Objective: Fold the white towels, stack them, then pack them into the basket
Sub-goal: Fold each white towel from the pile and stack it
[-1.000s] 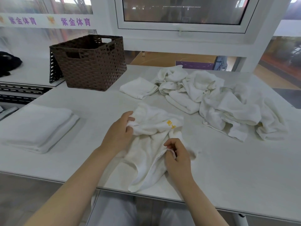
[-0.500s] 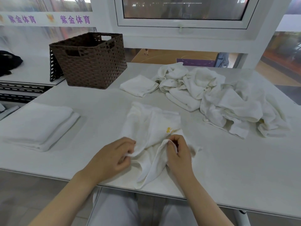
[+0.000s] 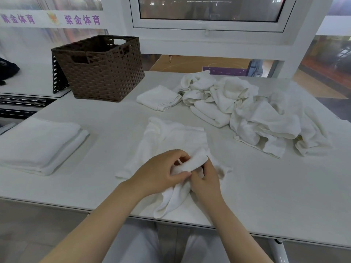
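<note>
A crumpled white towel (image 3: 171,139) lies on the white table (image 3: 266,196) in front of me. My left hand (image 3: 161,173) and my right hand (image 3: 206,181) meet at its near part, both gripping a bunched fold of it. A stack of folded white towels (image 3: 40,145) sits at the left. One small folded towel (image 3: 158,97) lies beside the brown woven basket (image 3: 100,71) at the back left. A heap of unfolded white towels (image 3: 252,112) covers the right back of the table.
The table's front edge (image 3: 190,223) runs just below my hands. A second white surface (image 3: 32,82) with a dark cloth (image 3: 7,70) lies left of the basket. A window frame (image 3: 209,29) stands behind the table.
My left hand has moved down and right along the towel until it met my right hand. The towel's near edge is now bunched between both hands.
</note>
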The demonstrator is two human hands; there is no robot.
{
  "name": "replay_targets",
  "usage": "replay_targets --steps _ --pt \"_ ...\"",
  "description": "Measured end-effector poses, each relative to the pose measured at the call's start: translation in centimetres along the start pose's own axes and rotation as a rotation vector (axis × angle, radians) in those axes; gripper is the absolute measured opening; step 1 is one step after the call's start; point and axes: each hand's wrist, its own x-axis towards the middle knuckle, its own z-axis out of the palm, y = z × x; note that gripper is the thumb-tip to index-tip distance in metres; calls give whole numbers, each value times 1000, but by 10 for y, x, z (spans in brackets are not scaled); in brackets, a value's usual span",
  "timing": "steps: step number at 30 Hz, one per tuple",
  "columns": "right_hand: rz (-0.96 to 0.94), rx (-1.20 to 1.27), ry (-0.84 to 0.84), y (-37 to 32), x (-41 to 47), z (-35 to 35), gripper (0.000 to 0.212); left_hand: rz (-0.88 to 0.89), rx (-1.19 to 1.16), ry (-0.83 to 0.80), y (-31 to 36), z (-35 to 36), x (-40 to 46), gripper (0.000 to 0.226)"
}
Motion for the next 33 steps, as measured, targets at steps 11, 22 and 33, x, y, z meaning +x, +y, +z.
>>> replay_targets --steps 11,22,33 --pt "-121 42 107 -3 -2 1 17 -120 -153 107 -15 15 -7 33" --pt "-106 126 203 5 2 4 11 15 87 51 -8 13 -13 16" --pt "-137 102 166 3 1 2 14 214 60 59 -5 13 -12 36"
